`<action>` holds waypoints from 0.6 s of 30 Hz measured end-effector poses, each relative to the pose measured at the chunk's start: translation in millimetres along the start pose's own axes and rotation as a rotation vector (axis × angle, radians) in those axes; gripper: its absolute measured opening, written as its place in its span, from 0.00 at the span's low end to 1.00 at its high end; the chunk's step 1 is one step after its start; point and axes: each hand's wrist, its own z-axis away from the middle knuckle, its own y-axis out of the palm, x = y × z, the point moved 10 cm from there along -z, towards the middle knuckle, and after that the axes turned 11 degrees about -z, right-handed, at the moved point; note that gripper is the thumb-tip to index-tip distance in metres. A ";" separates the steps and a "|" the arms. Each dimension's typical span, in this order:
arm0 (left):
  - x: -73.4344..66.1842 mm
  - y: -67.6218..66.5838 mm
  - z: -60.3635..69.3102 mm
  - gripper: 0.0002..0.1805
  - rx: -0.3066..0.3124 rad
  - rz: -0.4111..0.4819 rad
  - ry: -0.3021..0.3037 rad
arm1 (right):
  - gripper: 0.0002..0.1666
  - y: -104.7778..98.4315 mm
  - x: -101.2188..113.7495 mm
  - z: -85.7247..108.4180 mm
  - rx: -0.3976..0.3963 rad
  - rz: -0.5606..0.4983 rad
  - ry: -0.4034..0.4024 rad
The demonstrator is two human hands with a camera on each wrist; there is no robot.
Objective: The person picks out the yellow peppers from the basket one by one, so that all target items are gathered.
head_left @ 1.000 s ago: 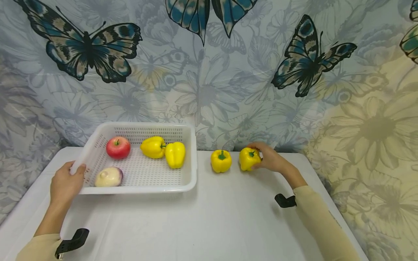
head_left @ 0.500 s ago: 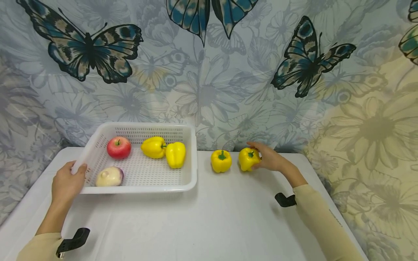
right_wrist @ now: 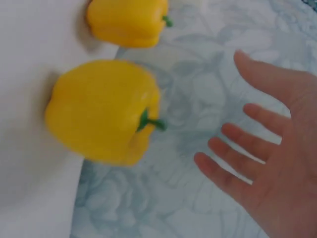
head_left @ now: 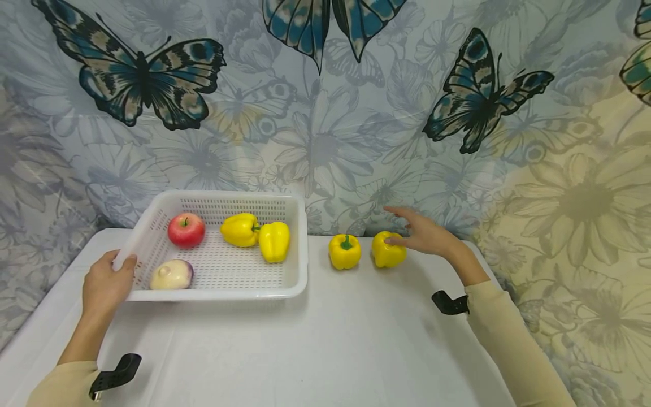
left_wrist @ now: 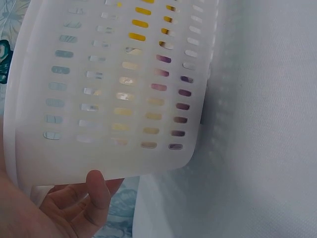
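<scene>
My left hand (head_left: 105, 284) grips the left end of a white plastic basket (head_left: 213, 294), thumb and fingers curled about its rim. Inside the basket lie a red apple (head_left: 186, 230), a pale onion-like vegetable with a purple edge (head_left: 172, 275) and two yellow bell peppers (head_left: 274, 242). Right of the basket, two more yellow bell peppers stand on the table. My right hand (head_left: 426, 233) is spread above the outer pepper (head_left: 387, 254); the right wrist view shows a gap between its fingers and that pepper (right_wrist: 101, 111). The inner pepper (head_left: 344, 252) stands untouched beside it.
The white-covered table (head_left: 315, 350) stretches toward the front. Directly behind its back edge hangs a butterfly-and-flower patterned cloth (head_left: 325, 147). Black wrist mounts (head_left: 450, 303) stick out from both sleeves.
My right hand has let go of the outer yellow bell pepper and risen up off it, fingers spreading. My left hand keeps its grip on the basket.
</scene>
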 end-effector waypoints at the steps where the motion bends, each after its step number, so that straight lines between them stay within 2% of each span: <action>1: -0.3 -0.2 -0.1 0.32 -0.002 -0.001 0.000 | 0.46 -2.7 6.4 -1.4 -0.016 0.002 -0.020; 6: -1.1 -1.3 0.0 0.32 -0.004 -0.004 -0.006 | 0.37 -11.6 39.6 -11.2 -0.077 -0.036 -0.074; 10: -1.8 -1.0 0.0 0.32 -0.001 -0.008 -0.008 | 0.35 -9.1 63.4 -21.2 -0.101 -0.007 -0.084; 18: -1.4 -0.5 0.4 0.33 0.006 -0.008 -0.015 | 0.35 14.8 110.2 -45.9 -0.052 0.097 -0.141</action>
